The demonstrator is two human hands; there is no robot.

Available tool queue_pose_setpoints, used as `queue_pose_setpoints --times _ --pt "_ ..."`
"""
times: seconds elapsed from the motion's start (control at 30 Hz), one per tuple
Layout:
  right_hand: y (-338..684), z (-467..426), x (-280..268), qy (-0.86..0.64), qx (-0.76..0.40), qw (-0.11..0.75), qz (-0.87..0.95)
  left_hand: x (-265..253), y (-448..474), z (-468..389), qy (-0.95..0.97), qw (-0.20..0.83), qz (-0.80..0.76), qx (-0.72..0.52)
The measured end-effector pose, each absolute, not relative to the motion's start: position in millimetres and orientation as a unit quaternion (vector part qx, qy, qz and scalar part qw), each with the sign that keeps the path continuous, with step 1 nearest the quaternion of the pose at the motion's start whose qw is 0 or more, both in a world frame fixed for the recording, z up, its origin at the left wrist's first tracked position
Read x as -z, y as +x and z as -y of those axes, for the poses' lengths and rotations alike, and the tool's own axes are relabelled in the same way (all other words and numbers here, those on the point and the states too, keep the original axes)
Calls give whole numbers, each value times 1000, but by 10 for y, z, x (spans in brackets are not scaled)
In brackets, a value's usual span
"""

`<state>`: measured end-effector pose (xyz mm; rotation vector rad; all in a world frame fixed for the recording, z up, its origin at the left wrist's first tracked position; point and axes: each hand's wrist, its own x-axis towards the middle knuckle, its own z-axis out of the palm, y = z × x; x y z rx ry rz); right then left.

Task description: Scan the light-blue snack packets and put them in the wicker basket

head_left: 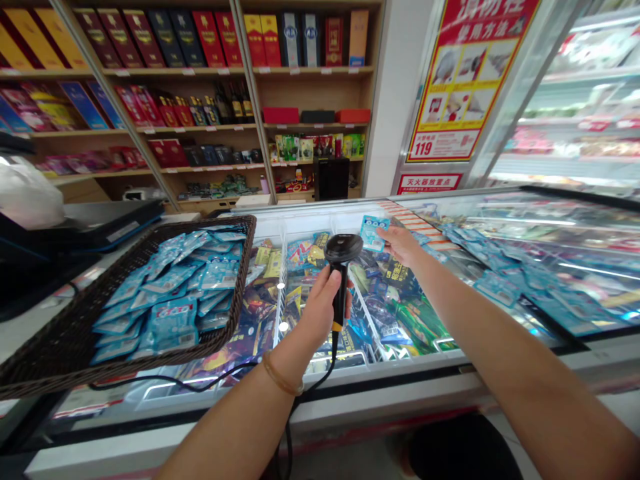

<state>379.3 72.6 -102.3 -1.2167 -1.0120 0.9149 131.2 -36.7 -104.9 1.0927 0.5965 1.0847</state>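
My left hand (323, 303) is wrapped round the handle of a black barcode scanner (343, 248), held upright over the freezer with its head on top. A black cable runs down from the scanner's base. To its right, my right hand (400, 244) pinches a small blue packet (373, 233) by its right edge, close to the scanner head but apart from it. Many like packets (173, 323) fill a dark woven basket (249, 267) at the left. More blue packets (520, 273) lie spread on the freezer's glass top at the right.
Below my hands, a chest freezer (350, 393) holds bagged goods in white wire baskets (283, 293). The scanner cable (200, 385) trails left along the basket's front. Shelves of boxes (185, 71) stand behind, and a red and yellow poster (465, 87) hangs on the wall.
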Motion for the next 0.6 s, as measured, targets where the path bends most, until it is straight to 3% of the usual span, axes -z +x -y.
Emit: queue_pose_setpoints --times 0.6 --pt "3696 -870 975 -460 -445 630 440 1062 1338 410 532 671 -237 -459"
